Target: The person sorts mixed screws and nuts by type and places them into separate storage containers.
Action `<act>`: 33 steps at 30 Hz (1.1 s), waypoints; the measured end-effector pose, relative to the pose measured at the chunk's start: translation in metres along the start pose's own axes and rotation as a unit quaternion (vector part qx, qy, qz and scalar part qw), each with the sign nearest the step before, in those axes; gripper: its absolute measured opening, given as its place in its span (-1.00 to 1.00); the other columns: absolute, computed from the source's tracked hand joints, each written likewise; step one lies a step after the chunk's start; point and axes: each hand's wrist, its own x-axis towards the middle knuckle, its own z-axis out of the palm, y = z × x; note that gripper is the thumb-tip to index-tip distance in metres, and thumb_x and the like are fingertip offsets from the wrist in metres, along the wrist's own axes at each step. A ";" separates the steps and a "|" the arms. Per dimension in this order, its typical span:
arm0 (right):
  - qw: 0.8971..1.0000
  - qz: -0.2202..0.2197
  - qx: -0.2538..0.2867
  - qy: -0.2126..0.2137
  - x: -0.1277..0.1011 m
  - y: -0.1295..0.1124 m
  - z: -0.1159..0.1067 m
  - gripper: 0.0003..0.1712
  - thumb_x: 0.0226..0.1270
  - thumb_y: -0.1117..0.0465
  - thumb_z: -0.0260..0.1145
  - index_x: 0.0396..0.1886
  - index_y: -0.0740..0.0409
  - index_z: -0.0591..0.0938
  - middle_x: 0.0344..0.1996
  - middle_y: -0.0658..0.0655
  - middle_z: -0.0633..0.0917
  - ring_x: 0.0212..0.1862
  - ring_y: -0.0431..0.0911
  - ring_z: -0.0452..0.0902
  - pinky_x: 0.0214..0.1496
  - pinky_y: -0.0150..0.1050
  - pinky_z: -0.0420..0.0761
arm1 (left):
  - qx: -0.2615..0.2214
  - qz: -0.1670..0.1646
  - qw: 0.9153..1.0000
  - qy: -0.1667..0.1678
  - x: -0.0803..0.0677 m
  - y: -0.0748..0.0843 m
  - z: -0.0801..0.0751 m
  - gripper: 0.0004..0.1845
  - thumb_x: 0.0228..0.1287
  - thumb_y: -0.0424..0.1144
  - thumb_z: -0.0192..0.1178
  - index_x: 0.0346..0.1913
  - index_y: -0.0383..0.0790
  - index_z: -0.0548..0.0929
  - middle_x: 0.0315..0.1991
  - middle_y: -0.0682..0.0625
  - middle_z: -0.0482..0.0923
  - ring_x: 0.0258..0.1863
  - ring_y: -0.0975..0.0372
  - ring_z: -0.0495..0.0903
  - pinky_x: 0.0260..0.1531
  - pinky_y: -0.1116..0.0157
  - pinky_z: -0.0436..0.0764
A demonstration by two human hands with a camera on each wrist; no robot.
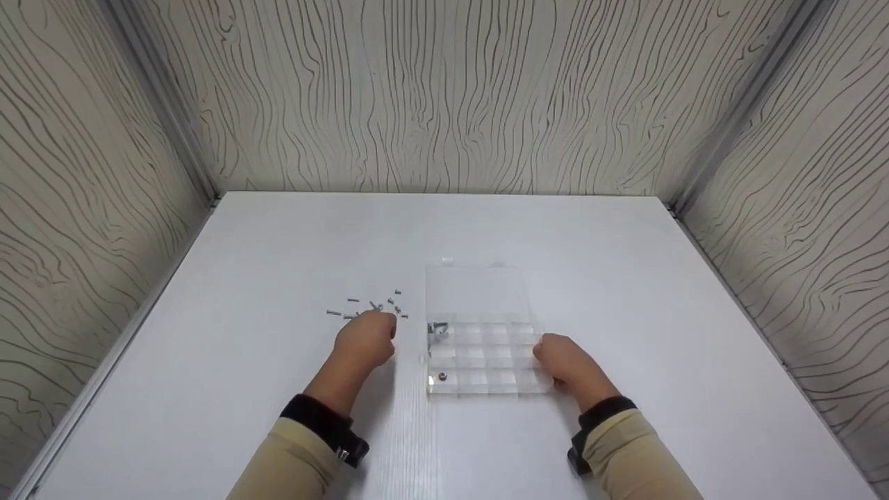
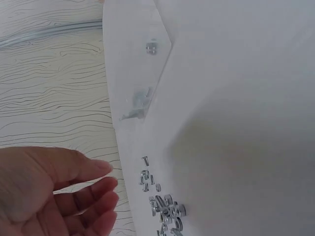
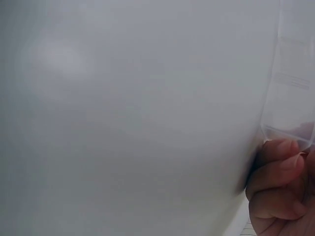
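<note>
A clear plastic compartment box (image 1: 489, 390) lies on the table with its lid (image 1: 476, 292) folded back, away from me. Screws (image 1: 437, 328) sit in a left compartment at the back of the grid, and a nut (image 1: 442, 376) is in the front left one. My right hand (image 1: 571, 364) grips the box's right edge, fingers curled at its corner in the right wrist view. Left of the box, my left hand (image 1: 364, 340) hovers by a scatter of small screws and nuts (image 2: 167, 209). Its thumb and fingers are loosely bent and apart, with nothing visible between them.
The white table (image 1: 625, 264) is bounded by wood-patterned panels (image 1: 417, 97) at the back and both sides. Grey metal posts (image 1: 160, 104) stand at the back corners. A few loose screws (image 1: 353, 300) lie farther out, beyond my left hand.
</note>
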 end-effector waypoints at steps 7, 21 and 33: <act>1.000 -0.007 -0.007 -0.002 0.000 0.000 -0.001 -0.74 0.32 0.27 -0.12 -0.29 0.35 0.47 -0.54 0.16 0.47 -0.62 -0.07 0.37 -0.75 -0.37 0.35 | 0.016 -0.061 0.998 0.001 -0.001 -0.014 0.008 -0.65 0.20 -0.34 0.07 0.07 -0.23 0.54 0.03 -0.16 0.53 0.08 0.04 0.48 0.08 0.10 0.46; 1.000 -0.014 -0.018 -0.001 0.000 0.000 -0.002 -0.76 0.32 0.27 -0.10 -0.34 0.34 0.45 -0.58 0.17 0.45 -0.64 -0.06 0.36 -0.72 -0.33 0.38 | 0.012 -0.067 0.997 -0.019 0.004 -0.022 0.026 -0.67 0.27 -0.29 -0.01 0.06 -0.30 0.50 0.04 -0.19 0.50 0.13 0.02 0.42 0.18 0.11 0.36; 1.000 -0.008 -0.016 -0.001 -0.001 -0.002 -0.002 -0.75 0.32 0.25 -0.11 -0.34 0.33 0.46 -0.59 0.17 0.46 -0.63 -0.05 0.38 -0.71 -0.33 0.39 | 0.033 -0.049 0.998 -0.005 0.006 -0.026 0.032 -0.73 0.32 -0.30 -0.08 -0.04 -0.30 0.55 -0.06 -0.17 0.55 0.03 0.03 0.50 0.07 0.14 0.46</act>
